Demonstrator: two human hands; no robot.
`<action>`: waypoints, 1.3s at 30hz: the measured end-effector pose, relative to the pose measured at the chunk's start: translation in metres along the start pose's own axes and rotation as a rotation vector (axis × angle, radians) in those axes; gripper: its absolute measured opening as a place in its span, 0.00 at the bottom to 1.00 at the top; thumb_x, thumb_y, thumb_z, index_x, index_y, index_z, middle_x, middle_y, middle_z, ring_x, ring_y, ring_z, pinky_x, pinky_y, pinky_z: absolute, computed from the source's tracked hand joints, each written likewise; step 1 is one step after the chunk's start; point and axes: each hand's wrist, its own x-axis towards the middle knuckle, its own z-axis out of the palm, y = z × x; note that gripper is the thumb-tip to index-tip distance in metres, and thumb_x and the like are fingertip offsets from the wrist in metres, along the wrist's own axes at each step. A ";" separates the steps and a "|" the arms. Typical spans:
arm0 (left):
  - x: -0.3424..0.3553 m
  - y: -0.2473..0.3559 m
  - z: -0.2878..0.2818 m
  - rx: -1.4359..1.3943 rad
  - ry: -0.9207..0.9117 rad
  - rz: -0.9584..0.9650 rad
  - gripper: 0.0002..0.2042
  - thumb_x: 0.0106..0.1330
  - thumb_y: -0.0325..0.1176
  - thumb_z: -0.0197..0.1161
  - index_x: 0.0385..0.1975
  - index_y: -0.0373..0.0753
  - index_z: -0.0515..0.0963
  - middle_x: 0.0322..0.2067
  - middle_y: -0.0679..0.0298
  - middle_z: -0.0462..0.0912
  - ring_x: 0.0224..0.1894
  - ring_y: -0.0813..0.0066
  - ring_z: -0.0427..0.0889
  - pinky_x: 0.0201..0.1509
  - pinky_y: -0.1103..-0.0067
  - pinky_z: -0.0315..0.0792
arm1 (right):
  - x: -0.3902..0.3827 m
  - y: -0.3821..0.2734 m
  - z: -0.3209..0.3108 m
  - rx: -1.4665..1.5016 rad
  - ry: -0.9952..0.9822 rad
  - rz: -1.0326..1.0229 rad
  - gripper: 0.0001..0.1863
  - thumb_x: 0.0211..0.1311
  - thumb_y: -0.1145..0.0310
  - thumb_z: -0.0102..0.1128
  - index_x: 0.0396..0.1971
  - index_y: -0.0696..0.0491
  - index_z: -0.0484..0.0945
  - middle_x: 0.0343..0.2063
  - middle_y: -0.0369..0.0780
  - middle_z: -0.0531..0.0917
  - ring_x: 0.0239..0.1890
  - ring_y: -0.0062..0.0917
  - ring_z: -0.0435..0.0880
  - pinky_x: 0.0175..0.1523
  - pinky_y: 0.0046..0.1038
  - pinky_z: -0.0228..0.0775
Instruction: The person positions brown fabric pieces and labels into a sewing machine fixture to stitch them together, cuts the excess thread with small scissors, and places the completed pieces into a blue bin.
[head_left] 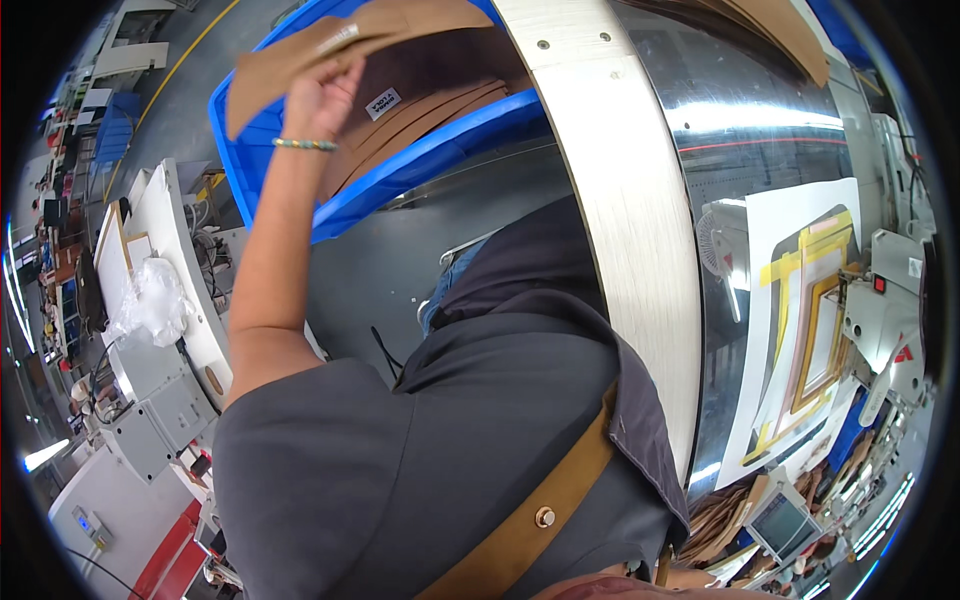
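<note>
Currently, the left hand [320, 98] is gripping the lower edge of a brown sheet [385, 28], with the fingers closing on it. This sheet is hanging at the far left, above a blue bin [425, 155], where other brown pieces [430, 125] are lying. A pale table edge [635, 200] is running to the right of the bin. About the right hand, I cannot tell its state.
</note>
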 end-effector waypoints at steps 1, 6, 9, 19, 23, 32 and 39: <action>-0.011 -0.020 -0.006 -0.054 0.106 -0.124 0.16 0.75 0.17 0.47 0.60 0.19 0.64 0.61 0.35 0.71 0.63 0.35 0.76 0.70 0.51 0.76 | -0.004 0.002 -0.002 0.002 0.003 0.011 0.20 0.75 0.56 0.54 0.50 0.54 0.88 0.54 0.45 0.86 0.60 0.44 0.81 0.65 0.45 0.69; -0.048 -0.048 0.006 -0.296 0.027 -0.820 0.25 0.81 0.26 0.42 0.73 0.19 0.51 0.72 0.28 0.55 0.74 0.35 0.62 0.79 0.55 0.65 | -0.043 0.032 -0.052 -0.074 0.017 0.113 0.20 0.75 0.56 0.54 0.50 0.53 0.88 0.54 0.45 0.86 0.60 0.44 0.81 0.65 0.45 0.69; -0.085 -0.033 0.057 0.009 -0.144 -0.638 0.19 0.80 0.26 0.46 0.64 0.19 0.64 0.69 0.33 0.65 0.72 0.40 0.67 0.77 0.59 0.69 | -0.073 0.063 -0.121 -0.188 0.029 0.185 0.20 0.75 0.56 0.54 0.50 0.53 0.88 0.54 0.45 0.86 0.60 0.44 0.81 0.65 0.45 0.69; 0.021 0.013 -0.018 1.688 -0.506 0.065 0.24 0.71 0.43 0.66 0.61 0.35 0.78 0.58 0.52 0.84 0.56 0.59 0.85 0.60 0.69 0.78 | -0.053 -0.027 -0.136 -0.411 -0.010 0.072 0.22 0.77 0.53 0.52 0.42 0.51 0.92 0.55 0.44 0.85 0.62 0.39 0.79 0.66 0.44 0.67; 0.029 -0.022 -0.133 2.363 -0.938 0.727 0.38 0.64 0.49 0.73 0.71 0.35 0.70 0.65 0.48 0.78 0.62 0.49 0.81 0.67 0.65 0.73 | -0.037 0.000 -0.110 -0.287 -0.037 0.118 0.22 0.77 0.53 0.50 0.45 0.50 0.91 0.59 0.45 0.82 0.63 0.39 0.78 0.65 0.45 0.69; 0.074 0.010 -0.135 1.574 -0.551 -0.247 0.21 0.78 0.43 0.61 0.55 0.28 0.82 0.46 0.67 0.89 0.45 0.83 0.81 0.54 0.81 0.75 | 0.066 -0.082 -0.096 -0.199 0.023 -0.060 0.23 0.80 0.51 0.47 0.48 0.47 0.91 0.60 0.39 0.83 0.61 0.36 0.80 0.64 0.43 0.71; 0.090 0.016 -0.131 1.576 -0.533 -0.038 0.21 0.80 0.44 0.58 0.53 0.27 0.82 0.41 0.66 0.87 0.44 0.81 0.79 0.54 0.79 0.74 | 0.150 -0.196 -0.084 -0.029 0.028 -0.268 0.20 0.79 0.54 0.53 0.45 0.51 0.91 0.57 0.41 0.84 0.60 0.35 0.81 0.59 0.37 0.77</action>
